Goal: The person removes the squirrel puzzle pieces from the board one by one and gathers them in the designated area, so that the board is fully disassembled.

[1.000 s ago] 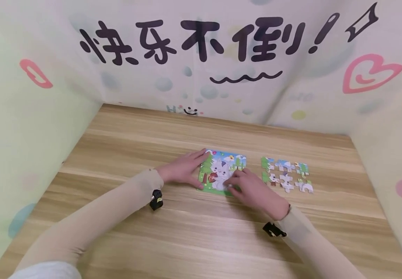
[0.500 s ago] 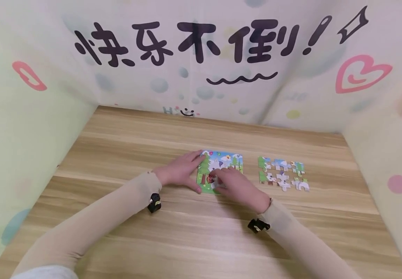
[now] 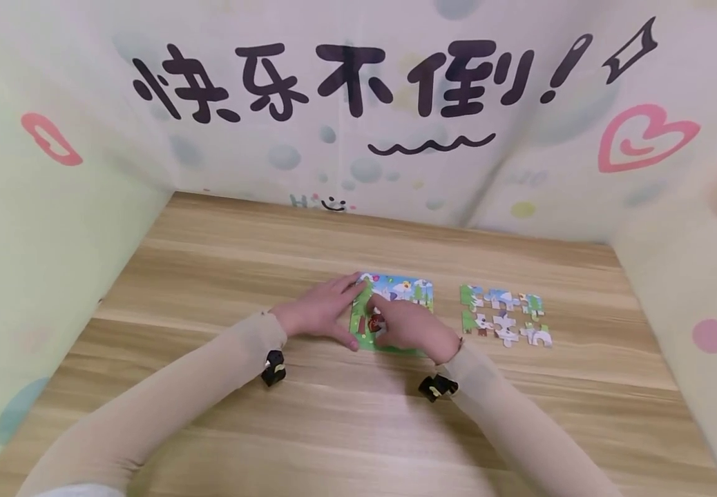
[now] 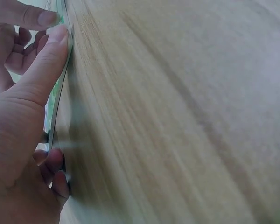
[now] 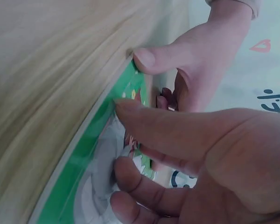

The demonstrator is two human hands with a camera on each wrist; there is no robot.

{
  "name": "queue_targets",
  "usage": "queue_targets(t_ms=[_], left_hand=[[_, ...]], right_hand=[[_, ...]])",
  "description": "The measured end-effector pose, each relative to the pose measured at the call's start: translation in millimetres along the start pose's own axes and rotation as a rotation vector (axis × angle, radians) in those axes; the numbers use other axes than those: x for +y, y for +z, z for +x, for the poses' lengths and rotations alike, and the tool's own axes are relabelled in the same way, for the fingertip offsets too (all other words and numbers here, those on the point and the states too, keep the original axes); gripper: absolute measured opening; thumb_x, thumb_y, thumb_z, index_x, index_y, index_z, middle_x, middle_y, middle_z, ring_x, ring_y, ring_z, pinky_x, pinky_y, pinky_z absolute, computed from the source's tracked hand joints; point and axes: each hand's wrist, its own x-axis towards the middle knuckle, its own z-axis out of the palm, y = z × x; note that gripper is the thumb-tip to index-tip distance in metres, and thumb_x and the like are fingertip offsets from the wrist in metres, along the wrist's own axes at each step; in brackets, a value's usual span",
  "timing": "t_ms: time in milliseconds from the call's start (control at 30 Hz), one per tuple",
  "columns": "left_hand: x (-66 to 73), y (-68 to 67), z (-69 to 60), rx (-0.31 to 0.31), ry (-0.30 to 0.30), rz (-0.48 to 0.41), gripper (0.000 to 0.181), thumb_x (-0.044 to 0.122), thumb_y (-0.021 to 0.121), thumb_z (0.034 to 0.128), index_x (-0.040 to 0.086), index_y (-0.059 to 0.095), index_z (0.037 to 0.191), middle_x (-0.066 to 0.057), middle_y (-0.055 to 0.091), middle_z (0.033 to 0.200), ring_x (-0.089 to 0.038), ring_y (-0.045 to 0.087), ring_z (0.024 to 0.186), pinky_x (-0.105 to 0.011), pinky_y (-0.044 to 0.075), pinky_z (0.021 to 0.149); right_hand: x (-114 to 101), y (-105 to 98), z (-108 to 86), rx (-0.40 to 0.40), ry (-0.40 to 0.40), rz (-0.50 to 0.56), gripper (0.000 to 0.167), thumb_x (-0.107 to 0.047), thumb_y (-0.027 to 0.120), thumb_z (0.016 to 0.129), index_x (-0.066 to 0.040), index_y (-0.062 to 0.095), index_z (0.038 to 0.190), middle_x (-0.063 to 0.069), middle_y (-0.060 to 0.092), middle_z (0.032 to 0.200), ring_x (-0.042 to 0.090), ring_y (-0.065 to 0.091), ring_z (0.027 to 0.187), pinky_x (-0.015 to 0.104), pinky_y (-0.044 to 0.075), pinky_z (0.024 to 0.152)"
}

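A square puzzle board (image 3: 417, 293) lies flat, printed with a pale squirrel, trees and sky. My left hand (image 3: 318, 308) rests along its left edge, thumb and fingers spread apart. In the left wrist view its thumb (image 4: 46, 65) touches the rim. My right hand (image 3: 409, 324) reaches over the lower part of the board with bent fingers. The right wrist view has the right thumb (image 5: 149, 121) on the green border and other fingers (image 5: 128, 172) curled above the grey part. Whether they pinch a piece is unclear. Several loose puzzle pieces (image 3: 503, 300) lie to the right in two rows.
The wood-grain table (image 3: 309, 428) extends on all sides of the board. A white printed backdrop (image 3: 234, 166) with large black characters stands at the rear, and pale sheets rise at left and right. Dark cameras are worn at both wrists.
My right hand has moved left across the lower board, from its middle to near the brown tree stump. The left hand stays at the left edge. The loose pieces keep their layout.
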Motion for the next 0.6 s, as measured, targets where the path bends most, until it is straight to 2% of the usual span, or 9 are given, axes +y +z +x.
queue_targets(t_ms=[100, 200, 467, 600], left_hand=[[-0.2, -3.0, 2.0, 0.011, 0.015, 0.002, 0.127, 0.068, 0.081, 0.077, 0.001, 0.019, 0.165, -0.023, 0.01, 0.173, -0.042, 0.02, 0.156, -0.054, 0.024, 0.125], [-0.8, -0.1, -1.1, 0.01, 0.019, 0.004, 0.128, 0.068, 0.081, 0.0766, 0.001, 0.019, 0.165, -0.024, 0.011, 0.172, -0.043, 0.02, 0.156, -0.054, 0.025, 0.125], [-2.0, 0.3, 1.4, 0.022, 0.027, -0.002, 0.127, 0.067, 0.082, 0.0773, 0.0, 0.019, 0.165, -0.023, 0.01, 0.173, -0.042, 0.02, 0.157, -0.054, 0.024, 0.125], [-2.3, 1.1, 2.0, 0.02, 0.02, 0.001, 0.128, 0.068, 0.081, 0.077, 0.0, 0.018, 0.165, -0.022, 0.009, 0.173, -0.041, 0.019, 0.157, -0.054, 0.023, 0.125]], right_hand=[[-3.6, -1.7, 2.8, 0.001, 0.036, -0.029, 0.045, -0.017, 0.081, 0.09, -0.016, 0.059, 0.129, -0.002, 0.066, 0.086, 0.018, 0.061, 0.076, 0.037, 0.052, 0.068], [-8.9, 3.1, 3.1, -0.002, 0.051, -0.04, 0.043, -0.017, 0.08, 0.092, -0.014, 0.058, 0.128, -0.002, 0.063, 0.079, 0.019, 0.059, 0.071, 0.035, 0.049, 0.063], [-10.6, 5.5, -1.9, 0.033, 0.072, 0.014, 0.041, -0.011, 0.077, 0.094, -0.013, 0.054, 0.128, -0.001, 0.064, 0.08, 0.018, 0.057, 0.065, 0.032, 0.046, 0.059], [-11.5, 10.6, -6.2, 0.093, 0.063, -0.061, 0.042, -0.013, 0.076, 0.095, -0.013, 0.053, 0.13, 0.005, 0.065, 0.083, 0.022, 0.06, 0.069, 0.036, 0.05, 0.059]])
